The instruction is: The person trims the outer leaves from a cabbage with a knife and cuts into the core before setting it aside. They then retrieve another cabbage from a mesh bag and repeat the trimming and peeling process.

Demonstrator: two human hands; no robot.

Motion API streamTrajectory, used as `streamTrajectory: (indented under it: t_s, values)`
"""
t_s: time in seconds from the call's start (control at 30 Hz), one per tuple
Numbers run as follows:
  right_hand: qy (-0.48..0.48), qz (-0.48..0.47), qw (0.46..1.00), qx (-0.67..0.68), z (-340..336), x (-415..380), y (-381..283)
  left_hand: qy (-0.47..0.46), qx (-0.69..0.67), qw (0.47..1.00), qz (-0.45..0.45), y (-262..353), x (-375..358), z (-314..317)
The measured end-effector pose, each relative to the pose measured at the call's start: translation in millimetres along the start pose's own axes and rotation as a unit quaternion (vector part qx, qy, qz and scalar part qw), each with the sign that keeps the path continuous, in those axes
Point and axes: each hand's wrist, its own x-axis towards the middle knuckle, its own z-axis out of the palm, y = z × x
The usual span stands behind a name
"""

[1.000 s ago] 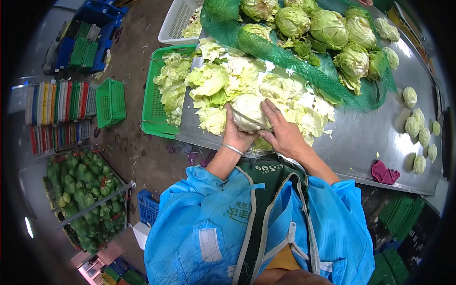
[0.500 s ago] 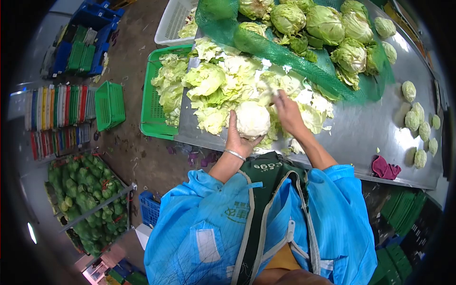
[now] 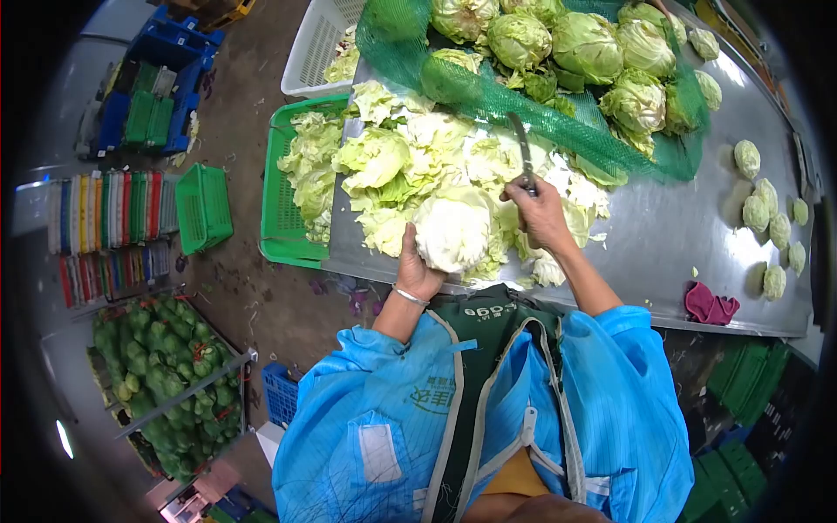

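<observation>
My left hand [image 3: 417,265] is wrapped round the lower left side of a pale, trimmed cabbage [image 3: 453,229] near the front edge of the metal table. In my right hand [image 3: 539,209] is the handle of a curved knife [image 3: 523,144], its blade pointing away from me and clear of the cabbage. Loose cabbage leaves [image 3: 375,157] lie piled behind and around the cabbage. Farther back, several untrimmed cabbages [image 3: 588,45] rest on a green mesh net [image 3: 523,105].
A green crate [image 3: 272,196] of leaves stands left of the metal table [image 3: 641,235], with a white crate [image 3: 305,70] behind it. Small trimmed cabbages [image 3: 755,212] sit at the right beside a dark red cloth [image 3: 708,305]. Bagged green vegetables [image 3: 170,383] fill a bin lower left.
The knife has swung up and away from the cabbage, and its blade now shows clearly. My left hand and the cabbage have shifted slightly left and toward me.
</observation>
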Motion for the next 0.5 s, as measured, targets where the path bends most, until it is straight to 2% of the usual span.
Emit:
streamTrajectory:
  t_s: [0.03,0.07,0.13,0.17,0.27,0.33,0.37,0.43,0.5]
  values:
    - [-0.011,0.025,1.000,0.004,-6.1,-1.6,-5.8,-0.024,-0.006,1.000,0.007,2.2,0.9,-3.1]
    - [-0.025,-0.011,1.000,-0.012,-4.6,-6.3,-9.1,-0.039,-0.036,0.999,0.007,4.0,2.3,-5.9]
    - [-0.051,-0.080,0.994,-0.044,6.2,-24.5,-25.3,-0.046,0.050,0.995,0.070,6.0,9.6,-5.7]
    - [-0.081,-0.078,0.987,-0.113,7.7,-27.9,-29.3,-0.051,0.094,0.989,0.099,6.5,13.4,-4.7]
    - [-0.062,-0.108,0.988,-0.097,18.0,-27.2,-22.3,-0.084,0.134,0.979,0.129,15.0,9.2,17.5]
    - [-0.051,-0.094,0.991,-0.075,9.6,-19.8,-8.7,-0.081,0.146,0.978,0.127,15.1,8.1,17.8]
    - [-0.014,-0.068,0.995,-0.069,4.6,-12.5,-2.9,-0.079,0.151,0.977,0.127,15.1,6.3,17.0]
    - [0.062,-0.012,0.997,-0.053,-10.7,0.2,6.4,-0.041,0.082,0.994,0.063,9.6,2.9,0.6]
    - [0.101,-0.014,0.972,-0.213,-33.1,3.1,-0.3,-0.030,0.029,0.999,0.026,10.0,6.3,-1.1]
